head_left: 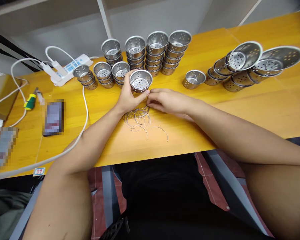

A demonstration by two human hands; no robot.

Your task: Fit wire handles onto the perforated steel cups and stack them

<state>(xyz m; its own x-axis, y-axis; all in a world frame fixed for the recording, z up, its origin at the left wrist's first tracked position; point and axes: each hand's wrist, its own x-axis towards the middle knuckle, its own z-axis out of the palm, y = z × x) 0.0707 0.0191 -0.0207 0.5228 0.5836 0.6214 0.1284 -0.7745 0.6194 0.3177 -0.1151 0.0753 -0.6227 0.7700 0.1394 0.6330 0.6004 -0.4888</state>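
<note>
My left hand (128,95) grips a small perforated metal cup (141,81) by its side, its open top tilted toward me. Close against the cup's lower right edge, my right hand (161,100) has its fingers pinched together over a curved wire (148,107). Below both hands lies a loose pile of thin curved wires (137,116), with a single bent wire (162,130) apart on the right. How far the pinched wire reaches behind the fingers is hidden.
Stacks of perforated cups (135,50) stand along the back. To the right are a single cup (194,79) and leaning stacks (240,63). A power strip (72,68), white cable (85,110), screwdriver (30,101) and blurred phone (53,118) lie left on the yellow table (110,150).
</note>
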